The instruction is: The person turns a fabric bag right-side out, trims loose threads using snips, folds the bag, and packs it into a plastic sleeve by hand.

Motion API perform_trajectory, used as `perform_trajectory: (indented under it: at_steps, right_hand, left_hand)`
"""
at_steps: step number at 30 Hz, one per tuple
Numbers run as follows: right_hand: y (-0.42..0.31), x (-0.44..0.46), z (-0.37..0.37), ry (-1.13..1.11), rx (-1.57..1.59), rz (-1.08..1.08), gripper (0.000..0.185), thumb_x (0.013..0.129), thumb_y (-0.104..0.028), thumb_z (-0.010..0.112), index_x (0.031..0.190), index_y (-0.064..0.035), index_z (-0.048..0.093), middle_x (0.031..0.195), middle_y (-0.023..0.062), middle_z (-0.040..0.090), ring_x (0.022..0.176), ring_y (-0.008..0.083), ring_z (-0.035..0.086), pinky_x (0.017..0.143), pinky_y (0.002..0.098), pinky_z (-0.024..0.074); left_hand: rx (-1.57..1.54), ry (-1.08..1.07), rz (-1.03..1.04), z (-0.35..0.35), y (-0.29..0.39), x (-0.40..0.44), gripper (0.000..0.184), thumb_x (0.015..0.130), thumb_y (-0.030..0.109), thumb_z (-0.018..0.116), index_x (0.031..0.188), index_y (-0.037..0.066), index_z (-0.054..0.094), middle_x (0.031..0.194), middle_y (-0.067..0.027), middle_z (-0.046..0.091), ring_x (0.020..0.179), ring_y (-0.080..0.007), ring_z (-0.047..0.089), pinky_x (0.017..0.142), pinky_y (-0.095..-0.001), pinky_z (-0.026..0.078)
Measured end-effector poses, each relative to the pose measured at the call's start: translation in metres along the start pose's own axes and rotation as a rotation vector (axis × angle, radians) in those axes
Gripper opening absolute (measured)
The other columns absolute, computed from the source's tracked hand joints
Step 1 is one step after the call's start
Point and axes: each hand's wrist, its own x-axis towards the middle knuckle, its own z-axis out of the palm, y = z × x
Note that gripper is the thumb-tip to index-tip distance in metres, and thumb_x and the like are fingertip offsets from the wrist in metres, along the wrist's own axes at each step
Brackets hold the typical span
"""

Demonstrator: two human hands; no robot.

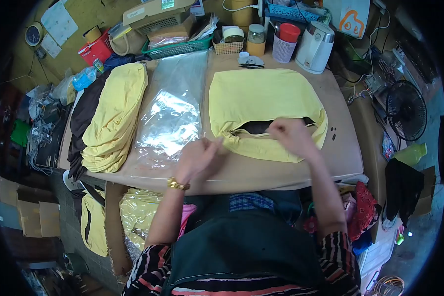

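A yellow fabric cover [266, 93] lies flat on the table, with a dark slit-like opening across its lower part. My left hand [200, 155] is at the cover's lower left corner, its fingers pinched together at the bunched edge. Over the right half of the opening is my right hand [291, 135], its fingers curled closed. What those fingers hold, if anything, is hidden. Dark material [254, 127] shows inside the slit.
Clear plastic bags [170, 108] lie left of the cover, beside a pile of folded yellow covers [116, 118] on dark cloth. Baskets, jars and a white kettle [315, 47] line the back. A fan [406, 109] stands at the right.
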Motion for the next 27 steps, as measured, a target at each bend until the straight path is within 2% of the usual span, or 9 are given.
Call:
perform_trajectory:
  at_steps: [3,6,8,10,15,18,20,23,27]
  right_hand:
    - [0.013,-0.001,0.058,0.143,0.07,-0.193,0.017,0.086,-0.011,0.065,0.101,-0.0014,0.065,0.078,0.0098,0.064,0.066,0.0167,0.061,0.063,0.0287,0.0478]
    - [0.006,0.005,0.065,0.029,0.136,0.082,0.024,0.088,-0.023,0.063,0.105,-0.0052,0.064,0.087,0.0143,0.067,0.08,0.0315,0.065,0.072,0.0409,0.0494]
    - [0.026,0.017,0.059,0.298,-0.219,0.005,0.03,0.089,-0.027,0.061,0.108,-0.0028,0.062,0.093,0.0186,0.067,0.087,0.0354,0.064,0.076,0.0439,0.049]
    - [0.05,0.027,0.036,0.514,-0.274,-0.065,0.031,0.09,-0.027,0.059,0.106,-0.0013,0.061,0.096,0.0235,0.065,0.093,0.0402,0.062,0.08,0.046,0.0476]
    - [0.076,0.043,-0.014,0.317,-0.257,0.264,0.028,0.082,-0.02,0.06,0.101,0.0007,0.063,0.097,0.0269,0.064,0.093,0.0426,0.061,0.081,0.0453,0.0479]
    - [0.082,0.06,-0.04,0.209,-0.237,0.212,0.029,0.078,-0.018,0.062,0.1,0.0019,0.065,0.096,0.0271,0.065,0.092,0.0407,0.062,0.079,0.0448,0.0485]
    - [0.096,0.062,-0.048,0.284,-0.224,0.109,0.029,0.077,-0.018,0.063,0.097,0.0017,0.068,0.094,0.0258,0.066,0.089,0.0394,0.064,0.077,0.0434,0.0493]
    - [0.093,0.053,-0.06,0.385,-0.321,0.136,0.026,0.076,-0.021,0.068,0.088,0.0016,0.07,0.089,0.0203,0.069,0.087,0.0344,0.067,0.077,0.0404,0.0508]
    - [0.082,0.041,-0.011,-0.105,-0.159,0.141,0.036,0.073,-0.03,0.075,0.098,-0.0039,0.071,0.091,0.0162,0.07,0.085,0.0296,0.067,0.077,0.0368,0.0511]
  left_hand:
    - [-0.02,0.117,0.086,0.039,0.001,0.017,0.061,0.088,0.058,0.055,0.082,-0.001,0.067,0.065,-0.0121,0.066,0.063,-0.0255,0.066,0.059,-0.0359,0.05]
    - [0.031,0.236,0.158,0.049,0.006,0.027,0.039,0.088,0.039,0.064,0.086,0.0,0.067,0.07,-0.0063,0.069,0.064,-0.0176,0.066,0.06,-0.0298,0.049]
    - [-0.873,-0.157,0.193,0.055,-0.014,0.03,0.02,0.085,0.015,0.065,0.097,-0.001,0.067,0.086,-0.007,0.071,0.08,-0.0191,0.068,0.073,-0.0291,0.051]
    - [-1.005,-0.297,0.13,0.035,-0.022,0.009,0.025,0.084,0.007,0.061,0.107,-0.002,0.063,0.098,-0.0087,0.069,0.09,-0.0197,0.066,0.08,-0.0293,0.051]
    - [-1.384,-0.605,-0.02,0.05,-0.038,-0.021,0.051,0.084,-0.001,0.055,0.133,-0.005,0.042,0.133,-0.015,0.053,0.113,-0.0221,0.058,0.09,-0.0334,0.051]
    - [-1.647,-0.595,-0.15,0.031,0.003,-0.05,0.033,0.084,0.003,0.054,0.117,-0.004,0.054,0.108,-0.0131,0.064,0.089,-0.0191,0.064,0.075,-0.0322,0.052]
    - [-1.863,-1.013,0.249,0.05,-0.055,-0.027,0.013,0.084,0.006,0.055,0.094,-0.001,0.059,0.074,-0.0062,0.06,0.063,-0.0132,0.058,0.061,-0.0274,0.048]
    - [-1.041,-0.533,0.134,0.024,-0.036,-0.045,0.004,0.085,0.006,0.058,0.087,0.003,0.059,0.065,0.0036,0.046,0.055,-0.0043,0.044,0.057,-0.0213,0.043]
    - [-0.935,-0.066,0.236,0.038,0.014,-0.046,0.008,0.085,0.008,0.059,0.091,0.003,0.058,0.069,0.0033,0.048,0.059,-0.0038,0.046,0.055,-0.0195,0.042]
